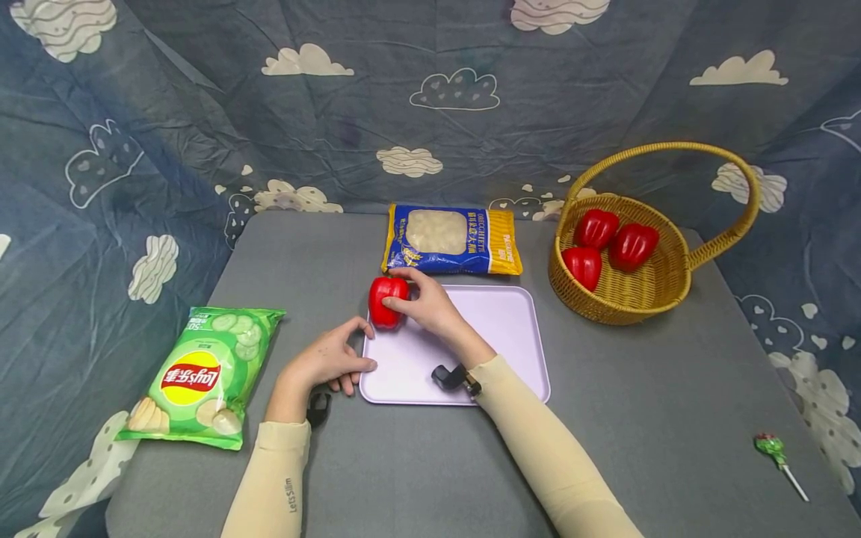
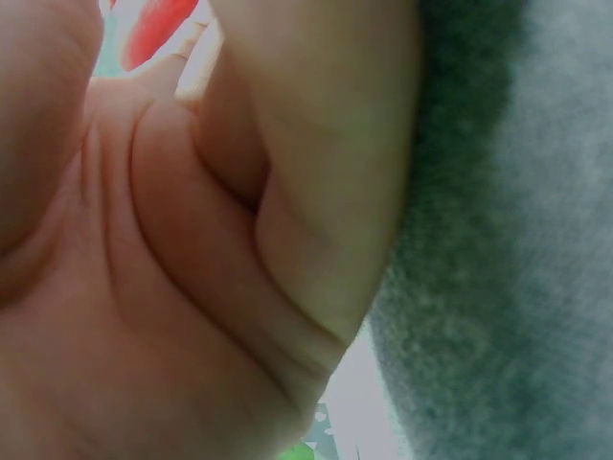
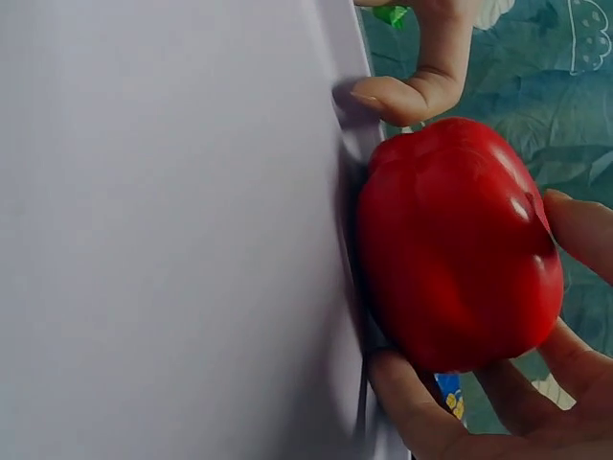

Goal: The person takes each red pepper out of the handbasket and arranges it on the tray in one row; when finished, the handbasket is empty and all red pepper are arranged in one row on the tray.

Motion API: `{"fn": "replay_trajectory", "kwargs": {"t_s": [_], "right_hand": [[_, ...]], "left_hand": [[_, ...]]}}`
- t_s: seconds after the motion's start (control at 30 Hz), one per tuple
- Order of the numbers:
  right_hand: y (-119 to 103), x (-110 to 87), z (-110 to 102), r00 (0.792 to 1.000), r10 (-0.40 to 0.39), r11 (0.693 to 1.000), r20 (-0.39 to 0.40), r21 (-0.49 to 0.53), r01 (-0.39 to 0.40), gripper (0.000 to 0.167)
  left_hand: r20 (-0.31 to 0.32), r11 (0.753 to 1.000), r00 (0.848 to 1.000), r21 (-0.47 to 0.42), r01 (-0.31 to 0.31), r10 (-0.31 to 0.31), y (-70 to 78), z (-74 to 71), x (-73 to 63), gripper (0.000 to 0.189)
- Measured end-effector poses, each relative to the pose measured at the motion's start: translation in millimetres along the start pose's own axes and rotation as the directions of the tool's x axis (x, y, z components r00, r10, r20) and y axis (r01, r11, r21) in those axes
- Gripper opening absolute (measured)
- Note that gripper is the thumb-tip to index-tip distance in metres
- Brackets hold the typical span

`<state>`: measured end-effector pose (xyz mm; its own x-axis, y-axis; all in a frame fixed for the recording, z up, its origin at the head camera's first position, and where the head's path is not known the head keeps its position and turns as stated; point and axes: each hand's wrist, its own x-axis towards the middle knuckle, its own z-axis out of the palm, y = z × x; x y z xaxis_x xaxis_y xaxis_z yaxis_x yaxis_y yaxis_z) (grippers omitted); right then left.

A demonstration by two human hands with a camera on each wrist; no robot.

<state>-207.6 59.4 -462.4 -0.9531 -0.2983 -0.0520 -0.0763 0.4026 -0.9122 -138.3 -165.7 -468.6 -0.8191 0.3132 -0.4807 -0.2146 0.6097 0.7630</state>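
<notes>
My right hand (image 1: 430, 302) pinches a glossy red bell pepper (image 1: 386, 302) over the left end of the lilac tray (image 1: 464, 381). In the right wrist view the bell pepper (image 3: 460, 249) sits right at the tray's rim (image 3: 359, 57), with fingers (image 3: 407, 398) along its lower side and another fingertip on its right. My left hand (image 1: 329, 355) grips the tray's left edge with bent index finger and thumb, just below the pepper. The left wrist view is mostly filled by the palm (image 2: 172, 278), and a sliver of red pepper (image 2: 158, 29) shows at the top.
A wicker basket (image 1: 619, 317) holding several red bell peppers (image 1: 634, 246) stands at back right. Behind the tray lies a blue and yellow pasta bag (image 1: 437, 258). A green chip bag (image 1: 202, 373) lies at left, a lollipop (image 1: 771, 447) at front right. Patterned fabric (image 1: 363, 149) hangs behind.
</notes>
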Motion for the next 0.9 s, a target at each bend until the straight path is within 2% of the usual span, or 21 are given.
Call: {"fn": "replay_trajectory", "kwargs": {"t_s": [0.23, 0.4, 0.67, 0.8, 0.9], "right_hand": [[-3.6, -5.9, -11.8, 1.0, -0.007, 1.0, 0.01, 0.02, 0.007, 0.063], [-12.8, -13.1, -32.2, 0.999, -0.034, 0.997, -0.006, 0.065, 0.035, 0.066], [-29.0, -28.8, -82.5, 0.992, -0.069, 0.987, -0.109, 0.136, 0.083, 0.065], [-31.7, -41.6, -116.9, 0.975, -0.108, 0.982, -0.196, 0.13, 0.135, 0.062], [-29.8, -54.1, -144.9, 0.959, -0.096, 0.986, -0.266, 0.104, 0.127, 0.062]], "left_hand": [[0.004, 1.0, 1.0, -0.001, 0.01, -0.01, 2.2, 0.2, -0.1, 0.048], [0.004, 1.0, 1.0, -0.012, 0.024, -0.024, 2.4, -0.1, -0.7, 0.049], [-0.002, 0.999, 0.999, -0.005, 0.034, -0.034, 0.3, -0.4, -1.0, 0.05], [0.003, 1.0, 1.0, -0.01, 0.019, -0.019, 0.3, 0.5, -0.8, 0.05], [0.009, 1.0, 1.0, -0.014, 0.015, -0.015, 1.4, 0.8, -1.1, 0.051]]}}
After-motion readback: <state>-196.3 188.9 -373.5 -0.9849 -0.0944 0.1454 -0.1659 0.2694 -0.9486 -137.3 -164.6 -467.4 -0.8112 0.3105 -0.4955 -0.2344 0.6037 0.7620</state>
